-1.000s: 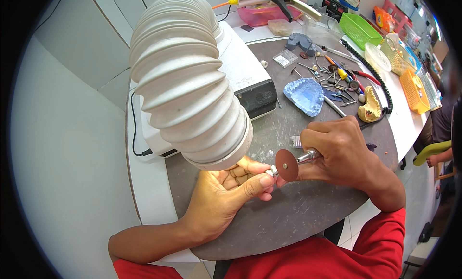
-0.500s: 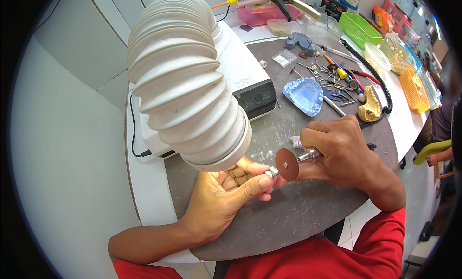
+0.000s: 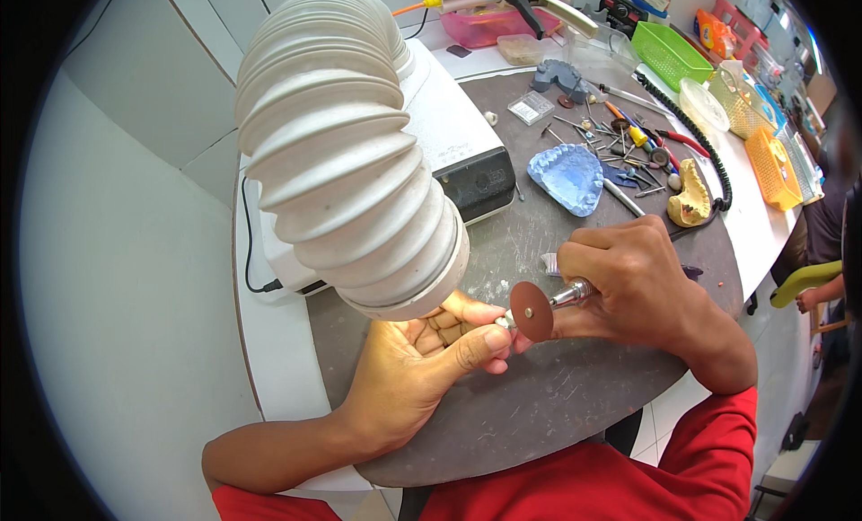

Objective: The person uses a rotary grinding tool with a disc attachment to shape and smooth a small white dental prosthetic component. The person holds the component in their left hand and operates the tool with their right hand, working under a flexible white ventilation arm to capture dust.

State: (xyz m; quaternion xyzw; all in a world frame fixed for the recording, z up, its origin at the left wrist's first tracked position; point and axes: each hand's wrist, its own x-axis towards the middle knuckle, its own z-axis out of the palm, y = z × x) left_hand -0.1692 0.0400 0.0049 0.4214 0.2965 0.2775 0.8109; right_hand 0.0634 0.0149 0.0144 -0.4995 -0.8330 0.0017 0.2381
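Observation:
My right hand (image 3: 628, 274) is wrapped round a silver rotary handpiece (image 3: 571, 294). At its tip sits a thin reddish-brown cutting disc (image 3: 532, 313). Between the thumb and fingertips of my left hand (image 3: 422, 359) is a small silvery dental crown (image 3: 505, 321), partly hidden behind the disc. The disc's left edge is at the crown; whether they touch I cannot tell. Just above my left hand hangs the mouth of a ribbed white suction hose (image 3: 359, 171).
A dark grey work board (image 3: 539, 413) lies under my hands. Beyond them are a blue dental cast (image 3: 567, 178), a yellow jaw model (image 3: 690, 198), and several scattered burs (image 3: 620, 148). A white machine with a black front (image 3: 480, 184) stands behind the hose. Plastic baskets (image 3: 672, 56) line the far right.
The handpiece and disc have shifted slightly left and down, covering more of the crown. My left hand has stayed almost still.

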